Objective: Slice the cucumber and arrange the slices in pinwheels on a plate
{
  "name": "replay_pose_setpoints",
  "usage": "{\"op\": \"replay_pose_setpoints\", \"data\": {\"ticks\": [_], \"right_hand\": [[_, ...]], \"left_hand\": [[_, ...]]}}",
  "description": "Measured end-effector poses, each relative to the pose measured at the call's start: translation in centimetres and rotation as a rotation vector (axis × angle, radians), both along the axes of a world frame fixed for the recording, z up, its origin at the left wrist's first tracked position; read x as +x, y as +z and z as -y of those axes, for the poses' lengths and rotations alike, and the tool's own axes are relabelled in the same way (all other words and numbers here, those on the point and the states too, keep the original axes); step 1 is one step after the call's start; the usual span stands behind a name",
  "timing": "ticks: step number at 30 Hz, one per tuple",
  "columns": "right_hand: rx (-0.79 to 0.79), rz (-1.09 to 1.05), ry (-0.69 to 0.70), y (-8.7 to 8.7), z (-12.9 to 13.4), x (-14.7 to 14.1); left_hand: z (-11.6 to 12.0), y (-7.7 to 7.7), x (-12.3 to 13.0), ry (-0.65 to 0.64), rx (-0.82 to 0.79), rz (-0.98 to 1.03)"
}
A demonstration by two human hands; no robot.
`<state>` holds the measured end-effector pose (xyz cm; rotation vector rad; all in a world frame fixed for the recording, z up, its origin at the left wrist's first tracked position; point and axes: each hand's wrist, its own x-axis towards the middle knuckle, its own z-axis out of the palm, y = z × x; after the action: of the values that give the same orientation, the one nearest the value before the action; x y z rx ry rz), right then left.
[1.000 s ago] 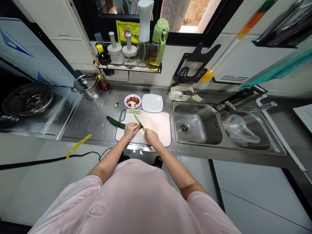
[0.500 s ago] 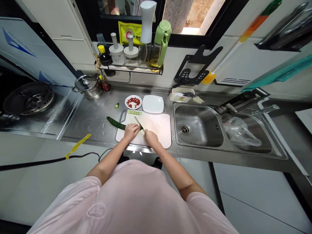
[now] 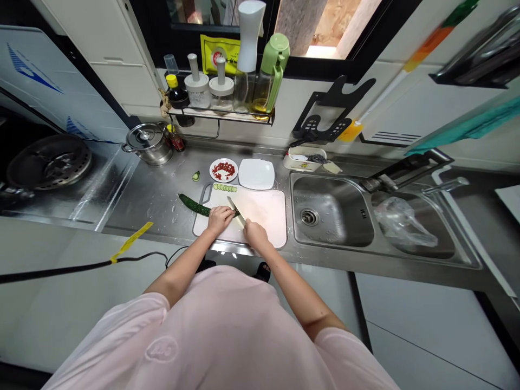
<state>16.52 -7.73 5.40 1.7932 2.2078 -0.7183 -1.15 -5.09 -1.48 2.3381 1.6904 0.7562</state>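
A dark green cucumber [image 3: 194,205] lies across the left side of the white cutting board [image 3: 268,216], its far tip beyond the board's edge. My left hand [image 3: 220,219] is closed over its right end, fingers bent on top. In my right hand [image 3: 255,235] is the handle of a kitchen knife [image 3: 236,208]; the blade slants up and left, right by the cucumber's cut end. A row of cucumber slices [image 3: 225,187] rests along the board's top edge. Behind the board are a plate of chopped red pieces [image 3: 223,170] and a bare white plate [image 3: 256,174].
A cucumber stub [image 3: 195,176] sits on the steel counter. To the right are the sink [image 3: 331,211] and a plastic bag [image 3: 402,222] in the second basin. A lidded pot [image 3: 148,143] and a pan [image 3: 49,161] stand left. A condiment rack [image 3: 221,114] hangs above.
My right hand and the knife have shifted slightly right, a little away from the left hand. My left hand stays on the cucumber. The whole view has moved slightly.
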Motion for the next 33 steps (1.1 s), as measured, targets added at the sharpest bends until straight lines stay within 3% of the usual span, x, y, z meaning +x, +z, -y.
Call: {"op": "replay_pose_setpoints", "data": {"ticks": [6, 19, 27, 33], "right_hand": [[-0.020, 0.026, 0.019, -0.1, 1.7, 1.5], [0.007, -0.015, 0.022, -1.2, -0.4, -0.2], [0.039, -0.039, 0.000, -1.0, -2.1, -1.7], [0.048, -0.021, -0.027, -0.6, -1.8, -2.2]], "left_hand": [[0.0, -0.1, -0.1, -0.009, 0.010, 0.017], [0.0, 0.1, 0.1, 0.001, 0.028, 0.017], [0.0, 0.3, 0.2, 0.013, 0.008, 0.002], [0.1, 0.6, 0.2, 0.035, -0.019, 0.013]]}}
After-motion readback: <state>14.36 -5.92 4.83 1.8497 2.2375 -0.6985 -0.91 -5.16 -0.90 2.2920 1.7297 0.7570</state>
